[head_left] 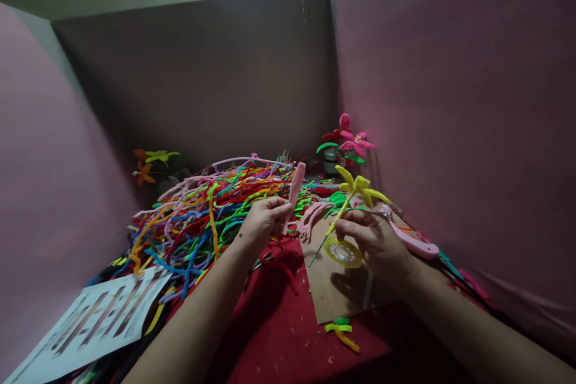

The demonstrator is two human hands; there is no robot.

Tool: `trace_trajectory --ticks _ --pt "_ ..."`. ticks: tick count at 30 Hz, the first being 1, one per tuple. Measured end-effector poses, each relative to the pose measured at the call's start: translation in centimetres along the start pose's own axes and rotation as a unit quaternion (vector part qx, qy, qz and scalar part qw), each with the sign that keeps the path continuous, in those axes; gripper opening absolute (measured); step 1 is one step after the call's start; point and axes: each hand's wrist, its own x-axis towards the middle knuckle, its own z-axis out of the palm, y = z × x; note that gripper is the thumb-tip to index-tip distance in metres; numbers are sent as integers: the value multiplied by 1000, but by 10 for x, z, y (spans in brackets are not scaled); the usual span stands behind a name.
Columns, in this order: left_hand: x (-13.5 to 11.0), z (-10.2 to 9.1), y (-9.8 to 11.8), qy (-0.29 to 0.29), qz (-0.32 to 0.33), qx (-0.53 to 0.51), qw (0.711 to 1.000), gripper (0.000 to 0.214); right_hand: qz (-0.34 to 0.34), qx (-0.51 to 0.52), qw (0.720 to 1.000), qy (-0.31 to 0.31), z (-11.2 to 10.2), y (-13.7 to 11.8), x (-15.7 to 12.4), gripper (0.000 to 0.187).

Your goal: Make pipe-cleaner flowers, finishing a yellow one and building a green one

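Observation:
My left hand (269, 217) pinches a pale pink pipe-cleaner petal (296, 187) between thumb and fingers, its rounded tip upward. In my right hand (375, 243) is a yellow pipe-cleaner flower (357, 183), gripped by its stem; the petals spread above the fingers and a thin green end points down left. A yellow roll of tape (343, 252) is just below the right fingers; I cannot tell whether they touch it. Bent pink pipe-cleaner pieces (311, 216) lie between the hands, on the edge of a cardboard sheet (324, 294).
A large heap of coloured pipe cleaners (193, 216) covers the left and back. A printed sheet (99, 324) lies front left. Pink flowers (356, 143) stand at the back right, orange flowers (144, 171) at the back left. A pink-handled tool (414, 243) is beside my right wrist. Scraps (344, 336) dot the red cloth (279, 336).

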Motion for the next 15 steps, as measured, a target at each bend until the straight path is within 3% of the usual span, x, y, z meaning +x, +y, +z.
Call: trace_trajectory --ticks 8,11,15 --pt "-28 -21 -3 -29 6 -193 981 26 -33 -21 996 -84 30 -13 41 16" --pt "-34 -27 -4 -39 4 -253 967 22 -28 -24 992 -117 41 -6 48 12" --pt "-40 -26 -5 -100 -13 -304 947 17 -30 -16 988 -149 48 12 46 10"
